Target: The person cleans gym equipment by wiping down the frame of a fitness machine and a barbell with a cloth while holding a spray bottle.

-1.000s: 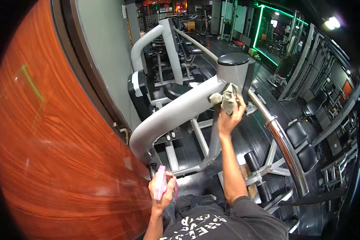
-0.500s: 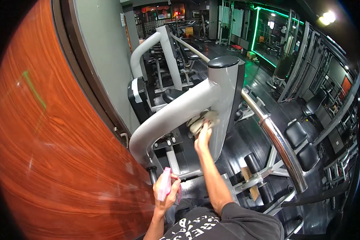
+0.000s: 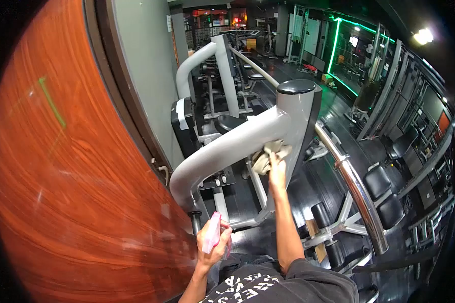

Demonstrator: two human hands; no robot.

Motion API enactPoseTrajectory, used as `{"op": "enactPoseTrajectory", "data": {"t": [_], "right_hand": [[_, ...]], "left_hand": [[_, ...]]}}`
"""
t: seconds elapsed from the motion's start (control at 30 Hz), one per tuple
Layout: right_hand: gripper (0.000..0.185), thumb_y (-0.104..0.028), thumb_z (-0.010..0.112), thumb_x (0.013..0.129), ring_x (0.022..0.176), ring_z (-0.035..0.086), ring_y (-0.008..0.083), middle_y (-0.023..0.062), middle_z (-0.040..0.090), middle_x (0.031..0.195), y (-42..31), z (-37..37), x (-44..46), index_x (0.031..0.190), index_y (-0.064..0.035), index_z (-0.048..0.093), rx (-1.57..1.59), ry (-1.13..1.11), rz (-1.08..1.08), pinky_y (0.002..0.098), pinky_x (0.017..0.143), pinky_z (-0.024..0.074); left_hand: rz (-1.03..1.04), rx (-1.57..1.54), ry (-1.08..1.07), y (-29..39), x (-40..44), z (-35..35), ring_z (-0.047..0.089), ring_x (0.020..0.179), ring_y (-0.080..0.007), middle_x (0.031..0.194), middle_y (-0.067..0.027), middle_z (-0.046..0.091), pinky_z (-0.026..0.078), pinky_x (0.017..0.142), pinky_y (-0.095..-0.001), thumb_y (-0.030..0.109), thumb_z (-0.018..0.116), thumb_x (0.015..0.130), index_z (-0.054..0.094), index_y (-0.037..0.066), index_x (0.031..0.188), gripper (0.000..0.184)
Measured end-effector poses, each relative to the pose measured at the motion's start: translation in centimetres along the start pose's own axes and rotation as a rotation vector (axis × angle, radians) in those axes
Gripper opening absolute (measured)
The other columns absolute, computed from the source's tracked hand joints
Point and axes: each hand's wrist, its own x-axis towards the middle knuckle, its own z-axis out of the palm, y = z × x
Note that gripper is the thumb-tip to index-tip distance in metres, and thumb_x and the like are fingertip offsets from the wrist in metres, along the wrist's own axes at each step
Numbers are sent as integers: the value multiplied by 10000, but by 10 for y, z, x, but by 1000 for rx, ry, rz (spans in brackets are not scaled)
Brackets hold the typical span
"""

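My right hand (image 3: 277,174) is closed on a crumpled beige cloth (image 3: 272,156). The cloth lies against the grey upright post (image 3: 298,116) of a gym machine, just under where the curved grey tube (image 3: 227,146) joins it. Lower down, close to my body, my left hand (image 3: 212,247) grips a pink plastic spray bottle (image 3: 213,233), seen from above with its lower part mostly hidden. A black-capped handle (image 3: 194,219) of the machine stands just beyond the left hand.
A glossy wood-grain panel (image 3: 55,166) fills the left side, beside a grey wall (image 3: 141,76). A chrome bar (image 3: 359,192) slopes down at right, near black padded seats (image 3: 376,179). Further machines and green light strips (image 3: 333,45) stand farther back.
The view has shifted, so the machine sits slightly further right and lower. My right hand and the cloth have moved slightly at the post; the left hand keeps its hold on the spray bottle.
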Motion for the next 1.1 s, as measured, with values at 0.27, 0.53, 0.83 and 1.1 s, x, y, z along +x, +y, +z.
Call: {"op": "enactPoseTrajectory", "data": {"t": [0.27,0.53,0.83,1.1], "right_hand": [[276,-77,620,897,1062,577,232,179,613,1142,-40,10,-29,1124,80,613,-115,162,-389,345,905,438],[602,-15,435,730,1358,350,446,205,407,1467,-46,75,-23,1298,-116,604,-549,244,-936,577,1157,149],[656,67,521,627,1239,510,405,191,510,1381,25,88,-113,1235,-152,634,-467,-401,-688,442,1052,419],[448,35,613,794,1196,472,398,210,474,1259,-67,62,-43,1232,-61,593,-309,413,-863,478,1026,377]], "left_hand": [[19,25,30,-11,1,-6,593,526,-103,629,-41,599,460,499,-249,42,649,879,579,-4,954,111],[18,19,107,-11,3,-17,591,541,-87,669,-38,613,459,496,-233,41,651,881,579,0,953,110],[48,-336,258,-20,-11,-8,593,617,-121,826,-88,587,480,573,-254,7,565,929,525,-19,1011,94],[8,-341,195,-22,-14,-2,588,630,-119,836,-87,589,496,587,-264,4,579,925,533,-18,1021,109]]}}
